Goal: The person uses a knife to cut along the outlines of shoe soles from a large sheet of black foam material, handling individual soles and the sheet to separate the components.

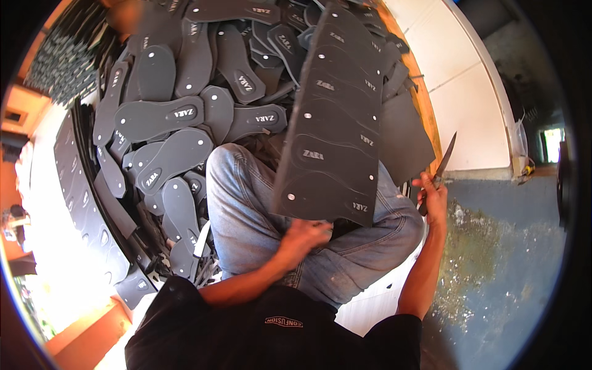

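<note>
A long black foam sheet (pixel 336 123), pressed with wavy shoe-insole outlines and small pale dots, slopes across my bent legs and over the pile. At its near edge is my left hand (pixel 303 237), slightly blurred, with its fingers curled in. Whether it grips the sheet's edge or something beneath it is hidden. Out to the right, my right hand (pixel 434 194) is closed around the handle of a knife (pixel 447 155). The narrow dark blade points up and away, apart from the sheet. Many cut-out black insoles (pixel 176 161) lie heaped beyond my left knee.
Uncut dark sheets (pixel 74 166) lean along the left, with a stack of dark pieces (pixel 68 58) behind. A pale, narrow strip (pixel 201 239) stands out among the near insoles. A wooden edge (pixel 425 123) borders white tiles (pixel 468 105); stained blue-grey floor (pixel 515 246) lies right.
</note>
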`<state>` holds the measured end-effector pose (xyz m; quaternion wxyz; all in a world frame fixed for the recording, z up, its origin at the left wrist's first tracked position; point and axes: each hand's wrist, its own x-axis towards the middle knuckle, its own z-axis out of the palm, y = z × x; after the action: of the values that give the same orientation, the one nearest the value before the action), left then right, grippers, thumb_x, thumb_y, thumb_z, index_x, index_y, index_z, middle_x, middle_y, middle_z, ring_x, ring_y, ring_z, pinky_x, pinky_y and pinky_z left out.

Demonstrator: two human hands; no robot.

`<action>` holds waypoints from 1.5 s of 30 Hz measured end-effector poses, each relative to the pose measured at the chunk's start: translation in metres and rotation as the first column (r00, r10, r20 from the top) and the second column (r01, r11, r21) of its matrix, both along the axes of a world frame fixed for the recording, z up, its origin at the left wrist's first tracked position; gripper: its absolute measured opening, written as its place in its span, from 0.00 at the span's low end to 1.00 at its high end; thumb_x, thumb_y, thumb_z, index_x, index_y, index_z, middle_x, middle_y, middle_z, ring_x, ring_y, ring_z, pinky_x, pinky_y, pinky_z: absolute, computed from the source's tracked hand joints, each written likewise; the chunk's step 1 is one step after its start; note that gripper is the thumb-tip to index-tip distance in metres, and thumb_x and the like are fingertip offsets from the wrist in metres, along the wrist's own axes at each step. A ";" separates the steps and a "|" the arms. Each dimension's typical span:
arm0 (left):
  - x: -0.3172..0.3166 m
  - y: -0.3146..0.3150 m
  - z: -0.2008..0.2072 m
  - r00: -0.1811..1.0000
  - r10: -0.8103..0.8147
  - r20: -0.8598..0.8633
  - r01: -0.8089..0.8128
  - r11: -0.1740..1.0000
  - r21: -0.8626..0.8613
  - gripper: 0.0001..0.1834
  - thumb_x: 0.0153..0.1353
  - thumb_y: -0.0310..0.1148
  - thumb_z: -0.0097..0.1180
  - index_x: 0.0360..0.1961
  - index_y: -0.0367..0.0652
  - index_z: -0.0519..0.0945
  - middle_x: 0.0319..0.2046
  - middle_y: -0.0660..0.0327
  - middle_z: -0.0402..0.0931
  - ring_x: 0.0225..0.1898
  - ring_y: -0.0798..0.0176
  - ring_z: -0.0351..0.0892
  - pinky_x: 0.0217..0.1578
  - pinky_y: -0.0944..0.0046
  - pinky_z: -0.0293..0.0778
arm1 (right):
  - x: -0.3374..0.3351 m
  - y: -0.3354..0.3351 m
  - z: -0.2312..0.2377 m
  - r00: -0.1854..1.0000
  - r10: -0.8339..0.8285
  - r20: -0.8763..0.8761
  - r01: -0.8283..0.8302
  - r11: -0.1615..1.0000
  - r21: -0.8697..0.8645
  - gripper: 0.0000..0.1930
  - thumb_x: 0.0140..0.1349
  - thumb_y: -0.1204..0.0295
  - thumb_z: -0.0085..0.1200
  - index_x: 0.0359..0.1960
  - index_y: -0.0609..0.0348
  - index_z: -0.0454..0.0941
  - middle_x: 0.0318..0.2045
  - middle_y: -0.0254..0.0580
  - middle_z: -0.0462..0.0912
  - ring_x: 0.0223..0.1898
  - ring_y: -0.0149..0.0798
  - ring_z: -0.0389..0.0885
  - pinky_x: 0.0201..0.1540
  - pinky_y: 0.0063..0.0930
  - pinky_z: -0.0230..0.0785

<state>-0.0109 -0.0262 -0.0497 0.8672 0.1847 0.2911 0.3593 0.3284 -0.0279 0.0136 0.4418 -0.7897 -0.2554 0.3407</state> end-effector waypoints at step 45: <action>-0.014 -0.037 0.072 0.871 -0.242 -0.428 0.368 0.898 0.240 0.16 0.65 0.37 0.46 0.45 0.33 0.72 0.26 0.55 0.78 0.22 0.70 0.76 0.22 0.72 0.72 | -0.163 -0.095 -0.016 0.938 -0.348 0.008 0.317 0.863 0.394 0.14 0.61 0.68 0.54 0.46 0.63 0.74 0.24 0.29 0.72 0.19 0.21 0.66 0.19 0.16 0.61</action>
<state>-0.0249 -0.0636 0.0222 0.7980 0.4314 0.3625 0.2138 0.1657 -0.1226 -0.0023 0.6304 -0.7317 -0.1949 0.1709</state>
